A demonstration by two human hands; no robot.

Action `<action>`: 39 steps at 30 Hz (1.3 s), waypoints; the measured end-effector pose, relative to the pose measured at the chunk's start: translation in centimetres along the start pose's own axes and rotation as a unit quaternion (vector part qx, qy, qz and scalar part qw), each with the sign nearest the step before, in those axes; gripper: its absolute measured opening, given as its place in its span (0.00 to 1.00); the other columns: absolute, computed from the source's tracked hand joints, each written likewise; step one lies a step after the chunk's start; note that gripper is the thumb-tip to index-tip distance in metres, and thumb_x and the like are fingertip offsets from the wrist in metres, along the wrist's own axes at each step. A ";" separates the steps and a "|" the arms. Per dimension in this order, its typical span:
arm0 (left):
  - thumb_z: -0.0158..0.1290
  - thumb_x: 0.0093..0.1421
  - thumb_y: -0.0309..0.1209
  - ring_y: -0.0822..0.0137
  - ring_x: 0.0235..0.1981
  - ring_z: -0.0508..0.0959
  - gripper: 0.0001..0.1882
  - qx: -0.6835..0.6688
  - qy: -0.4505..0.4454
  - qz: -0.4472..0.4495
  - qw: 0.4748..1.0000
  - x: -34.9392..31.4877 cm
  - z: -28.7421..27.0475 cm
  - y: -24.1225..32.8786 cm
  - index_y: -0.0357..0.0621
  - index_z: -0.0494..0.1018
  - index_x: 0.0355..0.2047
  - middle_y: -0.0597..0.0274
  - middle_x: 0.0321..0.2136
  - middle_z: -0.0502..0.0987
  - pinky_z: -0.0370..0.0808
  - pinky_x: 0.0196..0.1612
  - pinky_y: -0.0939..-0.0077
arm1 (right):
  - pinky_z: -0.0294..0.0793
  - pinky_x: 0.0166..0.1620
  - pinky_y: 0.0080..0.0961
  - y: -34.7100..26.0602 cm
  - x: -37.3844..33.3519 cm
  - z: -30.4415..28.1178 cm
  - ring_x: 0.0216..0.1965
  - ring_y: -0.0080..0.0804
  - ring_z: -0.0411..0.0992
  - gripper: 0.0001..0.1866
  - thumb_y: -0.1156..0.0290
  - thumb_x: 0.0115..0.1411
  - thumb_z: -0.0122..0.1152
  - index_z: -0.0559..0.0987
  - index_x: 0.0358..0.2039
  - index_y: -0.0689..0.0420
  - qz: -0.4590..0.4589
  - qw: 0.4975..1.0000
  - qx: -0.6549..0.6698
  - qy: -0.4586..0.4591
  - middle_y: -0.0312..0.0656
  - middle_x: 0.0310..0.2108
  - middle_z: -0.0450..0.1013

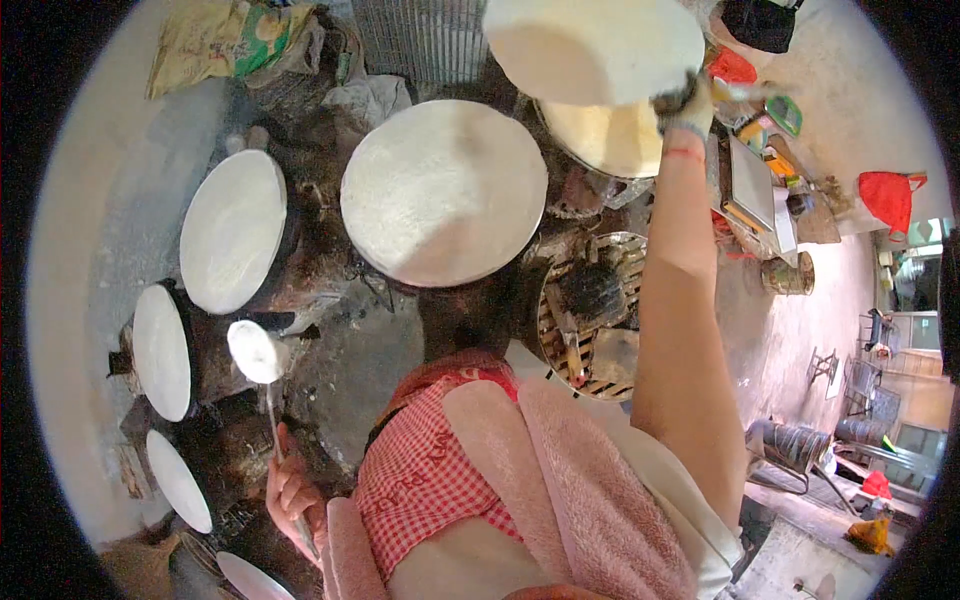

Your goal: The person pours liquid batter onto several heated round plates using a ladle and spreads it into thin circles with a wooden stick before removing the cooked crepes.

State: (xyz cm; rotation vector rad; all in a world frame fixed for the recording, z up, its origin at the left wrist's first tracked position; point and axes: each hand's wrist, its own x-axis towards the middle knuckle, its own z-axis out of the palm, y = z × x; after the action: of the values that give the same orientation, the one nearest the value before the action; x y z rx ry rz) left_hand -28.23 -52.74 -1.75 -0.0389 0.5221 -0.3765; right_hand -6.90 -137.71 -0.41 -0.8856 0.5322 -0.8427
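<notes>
My left hand [295, 492], at the lower left, is closed round the long handle of a ladle [256, 352]. Its round bowl looks white inside. My right arm reaches far forward, and my right hand [684, 108], in a grey work glove with dark fingertips, grips the rim of a large round pan [590, 45] with a pale, creamy surface. Partly beneath that pan is a yellowish round [612, 138]. Straight ahead lies a big round pan [445, 190] coated in white. A smaller-looking white round pan [234, 232] stands to its left.
More white rounds curve along the left, among them one pan [163, 352] and another [180, 482]. A slatted round basket [590, 325] holding dark pieces is beside my right arm. A grey crate [425, 40] and a yellow-green sack [225, 45] are at the back.
</notes>
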 end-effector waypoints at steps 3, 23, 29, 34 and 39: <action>0.30 0.78 0.33 0.73 0.18 0.63 0.29 0.018 0.003 -0.014 1.000 2.0 3.0 -0.7 0.33 0.42 0.74 0.64 0.26 0.62 0.66 0.17 0.78 | 0.66 0.18 0.36 7.1 0.9 -12.3 0.13 0.37 0.65 0.09 0.56 0.67 0.59 0.79 0.37 0.46 0.076 0.985 -0.073 0.136 0.38 0.18 0.71; 0.30 0.78 0.35 0.72 0.19 0.65 0.30 -0.149 -0.097 -0.020 0.984 -2.4 8.3 4.0 0.31 0.41 0.74 0.62 0.27 0.63 0.70 0.19 0.76 | 0.75 0.49 0.28 16.2 -27.8 0.9 0.48 0.31 0.73 0.37 0.63 0.66 0.61 0.61 0.72 0.57 -0.099 0.942 -0.309 0.090 0.46 0.58 0.74; 0.33 0.77 0.32 0.71 0.19 0.64 0.27 -0.232 -0.139 0.151 0.951 -14.9 -0.2 12.6 0.20 0.49 0.68 0.61 0.27 0.62 0.68 0.20 0.76 | 0.76 0.51 0.31 33.8 -51.0 13.5 0.50 0.39 0.75 0.35 0.67 0.67 0.60 0.62 0.72 0.56 0.035 0.820 -0.326 -0.470 0.48 0.60 0.73; 0.38 0.76 0.31 0.74 0.18 0.62 0.24 -0.333 -0.143 0.324 0.874 -29.6 -8.1 22.4 0.24 0.55 0.65 0.67 0.24 0.61 0.65 0.18 0.78 | 0.76 0.50 0.43 35.4 -79.5 25.6 0.49 0.54 0.76 0.29 0.62 0.67 0.58 0.70 0.67 0.57 -0.031 0.467 -0.404 -0.786 0.58 0.55 0.73; 0.49 0.72 0.31 0.72 0.17 0.65 0.27 0.198 0.381 0.575 0.696 -41.3 -14.1 31.8 0.41 0.60 0.69 0.65 0.22 0.64 0.68 0.22 0.71 | 0.75 0.52 0.41 42.3 -102.7 27.7 0.53 0.57 0.74 0.29 0.60 0.67 0.58 0.70 0.65 0.60 0.036 0.352 -0.282 -0.892 0.60 0.56 0.73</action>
State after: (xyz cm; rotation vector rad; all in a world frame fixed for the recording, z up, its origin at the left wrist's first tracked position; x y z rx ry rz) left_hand -57.38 -7.46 1.60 0.8848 1.1574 0.8080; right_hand -28.69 -26.14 -14.04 -1.7900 -1.2397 0.8273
